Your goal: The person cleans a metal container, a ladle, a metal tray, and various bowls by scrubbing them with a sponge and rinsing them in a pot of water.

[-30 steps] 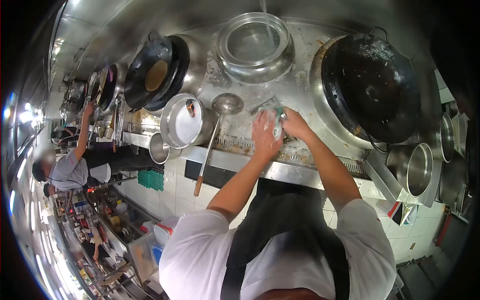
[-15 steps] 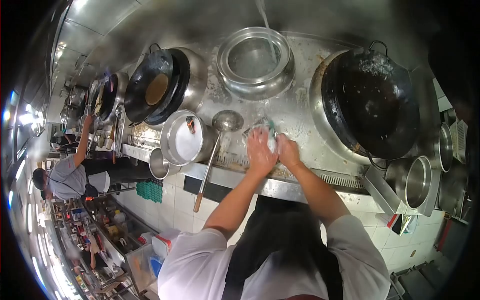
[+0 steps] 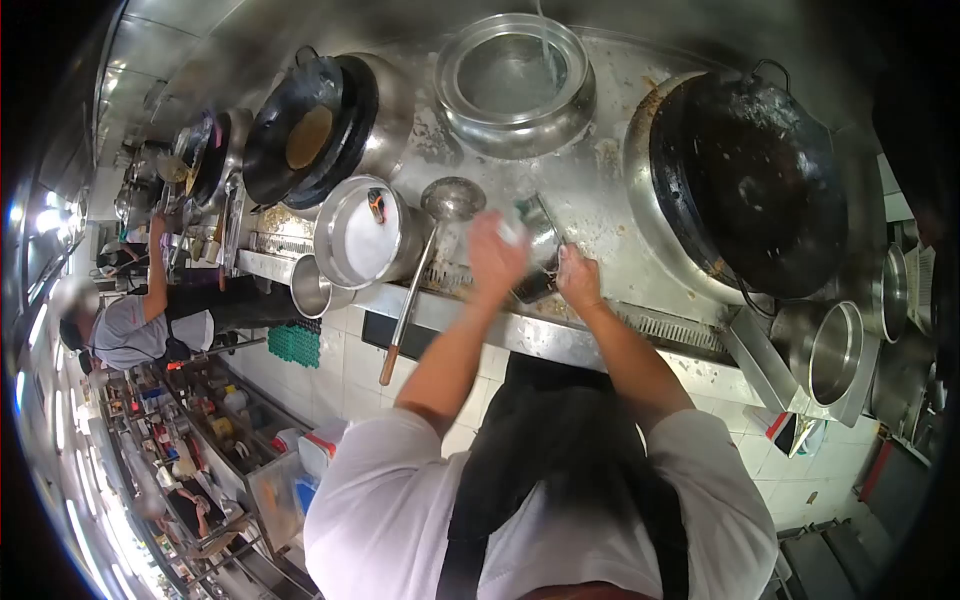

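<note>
My left hand, smeared by motion, is closed over a whitish foamy scrubbing pad. Under and beside it, a rectangular metal container stands tilted on the steel stove top; its exact form is partly hidden by my hand. My right hand grips the near right edge of that container. To the left of my left hand lies a long-handled ladle, its wooden grip hanging over the counter edge. A steel pot beside the ladle holds white suds and a small black-and-orange item.
Behind my hands, water runs into a round steel pot. Dark woks sit left and right. A smaller steel pot hangs at the left front edge; another is at right. A co-worker stands far left.
My left hand has moved left with the pad, away from my right hand, and more of the metal container shows between them. The whole view has shifted slightly.
</note>
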The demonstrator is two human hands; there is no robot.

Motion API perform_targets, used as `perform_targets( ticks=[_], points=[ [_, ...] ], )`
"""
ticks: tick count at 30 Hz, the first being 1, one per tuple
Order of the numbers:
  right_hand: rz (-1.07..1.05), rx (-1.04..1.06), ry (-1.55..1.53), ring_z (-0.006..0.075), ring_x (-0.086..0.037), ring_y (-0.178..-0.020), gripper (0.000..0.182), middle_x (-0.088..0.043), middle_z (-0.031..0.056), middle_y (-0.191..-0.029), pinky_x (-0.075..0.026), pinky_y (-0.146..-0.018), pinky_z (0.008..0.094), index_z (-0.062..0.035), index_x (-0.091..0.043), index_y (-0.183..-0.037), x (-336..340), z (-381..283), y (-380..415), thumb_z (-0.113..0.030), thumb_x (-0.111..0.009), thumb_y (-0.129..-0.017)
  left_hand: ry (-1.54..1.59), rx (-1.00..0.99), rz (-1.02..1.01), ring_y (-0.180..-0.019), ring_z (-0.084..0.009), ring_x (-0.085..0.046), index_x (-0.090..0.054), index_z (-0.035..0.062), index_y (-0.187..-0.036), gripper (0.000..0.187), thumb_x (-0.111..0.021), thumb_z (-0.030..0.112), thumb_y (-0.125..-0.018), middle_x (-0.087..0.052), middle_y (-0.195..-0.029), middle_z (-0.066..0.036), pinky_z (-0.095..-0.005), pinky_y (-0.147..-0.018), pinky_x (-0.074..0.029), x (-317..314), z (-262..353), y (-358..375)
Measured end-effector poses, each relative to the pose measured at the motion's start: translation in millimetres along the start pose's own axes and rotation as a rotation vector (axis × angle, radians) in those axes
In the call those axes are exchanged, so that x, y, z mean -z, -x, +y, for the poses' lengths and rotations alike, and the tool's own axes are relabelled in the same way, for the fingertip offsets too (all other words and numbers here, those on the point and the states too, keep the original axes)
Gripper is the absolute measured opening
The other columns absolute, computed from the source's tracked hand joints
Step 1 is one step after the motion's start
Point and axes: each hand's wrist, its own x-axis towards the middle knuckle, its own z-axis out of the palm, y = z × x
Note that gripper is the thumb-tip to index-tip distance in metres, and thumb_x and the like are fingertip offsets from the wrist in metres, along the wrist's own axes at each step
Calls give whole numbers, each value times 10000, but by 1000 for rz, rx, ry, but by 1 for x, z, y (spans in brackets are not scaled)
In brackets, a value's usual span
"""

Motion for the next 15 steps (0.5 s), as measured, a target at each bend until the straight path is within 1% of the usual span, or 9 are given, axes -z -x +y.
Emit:
perform_targets(
  ticks=[1, 3, 5, 6, 8, 11, 13, 14, 15],
  points=[
    [-10, -21, 11, 483, -575, -655, 150, -563, 256, -649, -438, -579, 556, -44, -506, -899, -4, 8, 5, -171, -461, -965, 81, 229, -125, -911, -443, -602, -614, -32, -1113, 547, -676, 405, -789, -641, -952, -245, -516, -870, -462, -5, -20, -19],
    [-74, -22, 20, 481, -578, -657, 137, -573, 248, -651, -442, -588, 560, -45, -493, -935, -3, 13, 28, -178, -469, -958, 584, 694, -464, -946, -438, -605, -606, -39, -1138, 564, -687, 396, -788, -649, -984, -245, -488, -893, -465, -7, -43, -57],
    [-118, 37, 38, 464, -590, -646, 137, -592, 231, -651, -459, -589, 556, -50, -474, -1000, 10, 19, 24, -165, -505, -931, 250, 427, -445, -1032, -418, -593, -579, -16, -1204, 594, -640, 429, -816, -621, -1094, -261, -450, -920, -461, -11, -35, -53],
    [-187, -4, 23, 485, -587, -702, 187, -602, 264, -708, -456, -649, 568, -39, -494, -1002, 26, 2, 20, -216, -484, -941, 84, 290, -436, -1075, -408, -587, -566, -4, -1238, 609, -616, 445, -830, -607, -1149, -269, -430, -934, -459, -9, -20, -46],
    [-207, -68, 8, 486, -594, -764, 233, -610, 288, -770, -454, -703, 568, -37, -519, -1014, 41, -29, -2, -252, -456, -950, 42, -50, -70, -1025, -416, -603, -573, -21, -1192, 538, -635, 372, -830, -628, -1097, -264, -440, -902, -475, -4, 9, 0],
    [-316, -131, 59, 465, -612, -882, 331, -631, 306, -890, -464, -796, 549, -13, -579, -1005, 30, -38, -48, -299, -420, -958, 91, -386, 187, -978, -408, -614, -581, -13, -1150, 471, -661, 315, -822, -650, -1028, -243, -433, -872, -487, -11, 24, 56],
    [-420, -217, 191, 452, -622, -899, 331, -638, 299, -901, -475, -801, 540, -7, -592, -983, 33, -57, -59, -297, -434, -955, 187, -42, -2, -944, -387, -628, -602, 0, -1115, 446, -635, 346, -835, -657, -990, -230, -427, -858, -491, -12, 8, 50],
    [-348, -139, 280, 448, -630, -798, 333, -646, 272, -820, -494, -751, 513, -31, -627, -949, 31, -58, -53, -307, -440, -959, 344, 159, -195, -938, -377, -633, -610, 3, -1100, 444, -619, 363, -841, -660, -986, -226, -425, -857, -490, -16, -9, 40],
    [-351, -110, 290, 447, -631, -783, 331, -645, 266, -801, -495, -745, 514, -32, -627, -948, 36, -63, -49, -307, -443, -958, 458, 384, -361, -932, -366, -638, -618, 5, -1086, 444, -604, 380, -848, -663, -981, -222, -423, -857, -490, -20, -27, 30]
  ],
)
